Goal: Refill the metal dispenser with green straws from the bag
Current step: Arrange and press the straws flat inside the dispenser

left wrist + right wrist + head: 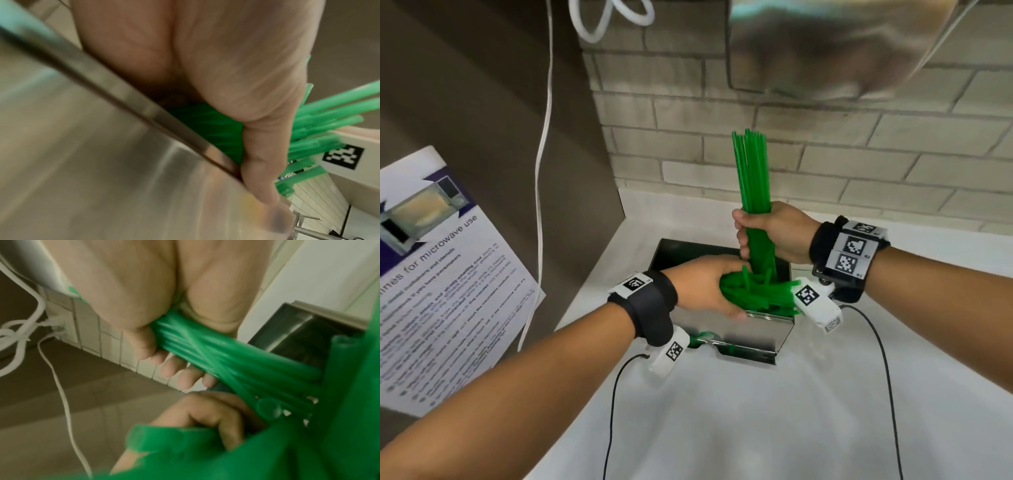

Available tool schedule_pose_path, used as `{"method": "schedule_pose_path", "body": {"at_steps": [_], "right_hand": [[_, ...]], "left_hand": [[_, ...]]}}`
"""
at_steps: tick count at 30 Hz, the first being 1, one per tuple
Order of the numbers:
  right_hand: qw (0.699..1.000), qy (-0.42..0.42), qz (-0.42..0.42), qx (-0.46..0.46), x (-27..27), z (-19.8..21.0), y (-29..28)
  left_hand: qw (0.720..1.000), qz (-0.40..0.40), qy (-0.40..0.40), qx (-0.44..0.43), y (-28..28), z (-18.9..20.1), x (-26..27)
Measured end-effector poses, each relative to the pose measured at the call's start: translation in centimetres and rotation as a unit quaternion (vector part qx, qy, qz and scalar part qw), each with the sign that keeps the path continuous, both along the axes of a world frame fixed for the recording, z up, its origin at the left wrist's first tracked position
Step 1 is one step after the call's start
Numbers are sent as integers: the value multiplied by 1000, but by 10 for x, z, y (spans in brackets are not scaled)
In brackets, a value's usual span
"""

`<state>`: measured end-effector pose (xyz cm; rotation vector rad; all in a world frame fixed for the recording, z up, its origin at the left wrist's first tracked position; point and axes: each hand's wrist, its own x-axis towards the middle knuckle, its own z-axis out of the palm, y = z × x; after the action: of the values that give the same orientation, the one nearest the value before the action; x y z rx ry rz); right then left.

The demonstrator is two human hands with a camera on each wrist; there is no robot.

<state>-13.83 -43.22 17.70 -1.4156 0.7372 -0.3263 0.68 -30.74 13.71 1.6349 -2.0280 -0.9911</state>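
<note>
The open metal dispenser (756, 330) stands on the white counter, with a heap of green straws (763, 294) lying across its top. My right hand (767, 233) grips an upright bundle of green straws (751, 178) whose lower ends reach down into the box. In the right wrist view that hand's fingers (170, 369) wrap the bundle (205, 350) beside the dispenser (298, 337). My left hand (705, 287) reaches in from the left, fingers curled over the lying straws (205, 415). Its thumb (261, 170) lies along the dispenser's rim (123, 100). No bag is in view.
A laminated microwave notice (448, 274) leans at the left, with a white cable (544, 171) hanging beside it. A tiled wall (859, 154) runs behind the dispenser and a shiny metal unit (825, 44) hangs above. The white counter (756, 428) stretches in front.
</note>
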Motion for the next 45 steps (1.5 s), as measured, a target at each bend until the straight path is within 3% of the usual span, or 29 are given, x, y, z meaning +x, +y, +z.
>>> {"method": "schedule_pose_path", "body": {"at_steps": [6,12,17,20,25,29,35,40,42,45], "right_hand": [[997,-64,-46,9,-4,3,2],[992,-76,-92,-30,-12,8,-7],[992,-60,-83,-75,-23,1,-7],[990,-38,-76,-111,-28,-4,-3],[987,1,-44,-153,-23,-2,0],[991,-5,-56,-120,-16,6,-6],[990,75,-2,-123,-8,1,-4],[996,-7,-68,-51,3,11,-9],[991,59,-61,-107,1,11,-13],[952,174,11,-251,-1,16,-12]], "left_hand": [[1000,1,11,5,-3,1,1],[1000,-13,-8,18,-7,4,-1],[997,32,50,40,-8,10,4],[988,100,114,-1,-12,23,11],[953,180,218,-113,-14,43,33],[893,211,349,-189,-6,46,53],[845,227,441,-201,8,45,78],[772,229,553,-216,23,47,101],[765,227,560,-224,28,48,104],[770,217,556,-225,32,50,102]]}}
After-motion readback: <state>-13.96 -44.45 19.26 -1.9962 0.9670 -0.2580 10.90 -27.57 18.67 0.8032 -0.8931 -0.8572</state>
